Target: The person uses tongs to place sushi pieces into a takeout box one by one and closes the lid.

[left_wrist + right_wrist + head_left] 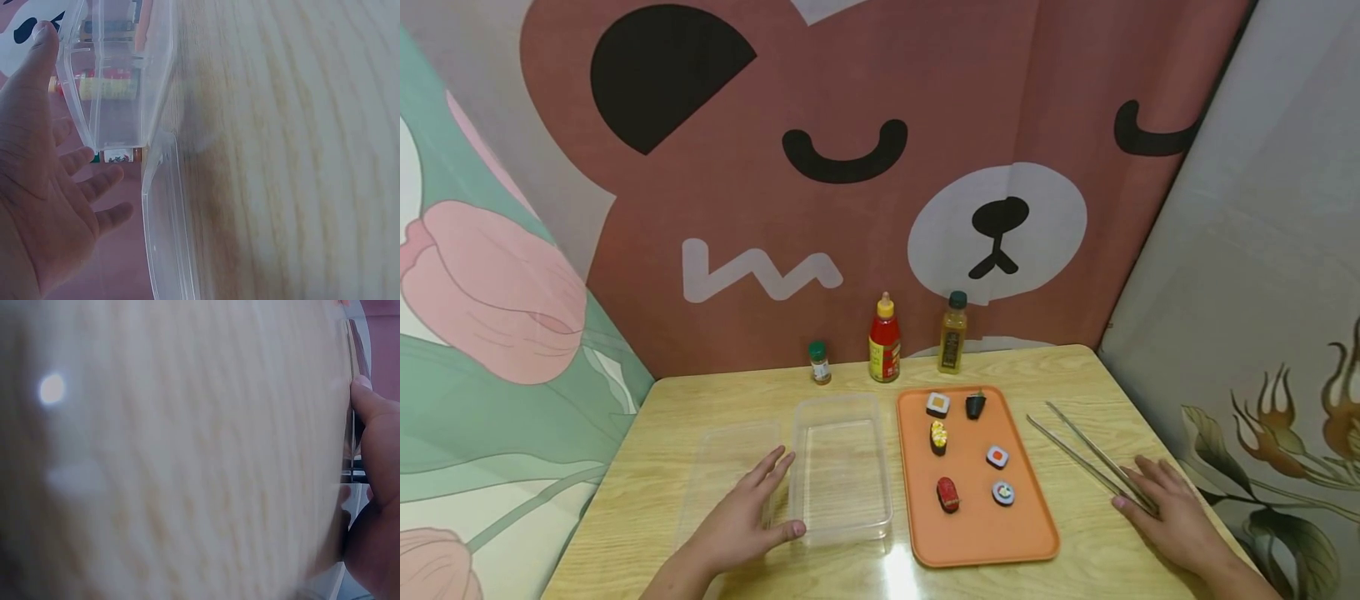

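My left hand (737,518) is spread with nothing in it, over a clear flat lid (711,467) and beside a clear plastic box (841,475). Its thumb is close to the box's near left corner; whether they touch, I cannot tell. At the right, my right hand (1172,517) pinches the joined end of long metal tongs (1086,458), thumb and fingers on opposite sides. The tongs' arms stand apart, pointing at an orange tray (977,537). In the right wrist view the thumb (369,403) lies along the tongs. Several small sushi pieces (947,494) sit on the tray.
Along the table's back edge stand a small green-capped jar (820,364), a red sauce bottle (884,346) and a dark-capped yellow bottle (952,335). Behind them hangs a bear-patterned curtain (737,200). Bare wood (617,517) shows at the table's left.
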Motion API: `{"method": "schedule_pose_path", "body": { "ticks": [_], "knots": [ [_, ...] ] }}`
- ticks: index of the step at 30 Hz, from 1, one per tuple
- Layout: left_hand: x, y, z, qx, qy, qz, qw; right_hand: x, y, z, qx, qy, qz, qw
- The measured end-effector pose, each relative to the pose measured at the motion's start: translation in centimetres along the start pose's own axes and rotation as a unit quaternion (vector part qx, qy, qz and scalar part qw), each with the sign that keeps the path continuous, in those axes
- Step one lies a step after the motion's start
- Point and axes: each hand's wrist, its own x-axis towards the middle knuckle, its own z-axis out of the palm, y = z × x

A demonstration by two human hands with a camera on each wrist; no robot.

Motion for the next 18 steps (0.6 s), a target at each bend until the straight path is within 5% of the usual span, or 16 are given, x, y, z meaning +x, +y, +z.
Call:
{"method": "schedule_pose_path", "body": {
  "ticks": [10,18],
  "knots": [
    [0.0,0.0,0.0,-0.002,-0.008,-0.006,0.9999,-0.1,-0.5,-0.2,0.023,-0.008,0.009,0.9997],
    [0.1,0.0,-0.1,0.000,-0.009,-0.005,1.0000,0.7,-1.4,-0.8,-0.018,-0.002,0.040,0.9990]
  ]
}}
